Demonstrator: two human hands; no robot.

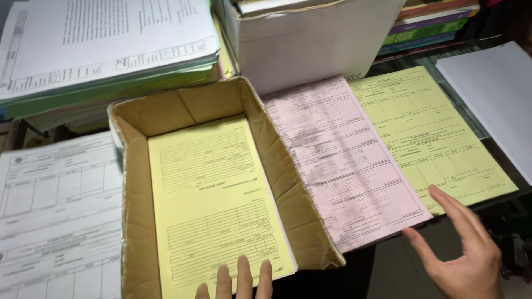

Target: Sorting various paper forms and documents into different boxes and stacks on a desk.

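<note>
My left hand (pixel 238 279) rests with fingertips on the near edge of a yellow printed form (pixel 216 194) that lies on top inside an open cardboard box (pixel 136 221). My right hand (pixel 463 254) is spread flat, palm down, fingers apart, at the near right corner of a pink form stack (pixel 343 160), which lies just right of the box. Its index finger reaches over the near edge of a second yellow form stack (pixel 438 133) beside the pink one. Neither hand grips anything.
White printed forms (pixel 55 216) lie left of the box. A tall pile of papers and folders (pixel 105 50) stands at the back left, a white box (pixel 316 39) behind the pink stack, books (pixel 426 25) at back right, blank white sheets (pixel 499 94) at the right edge.
</note>
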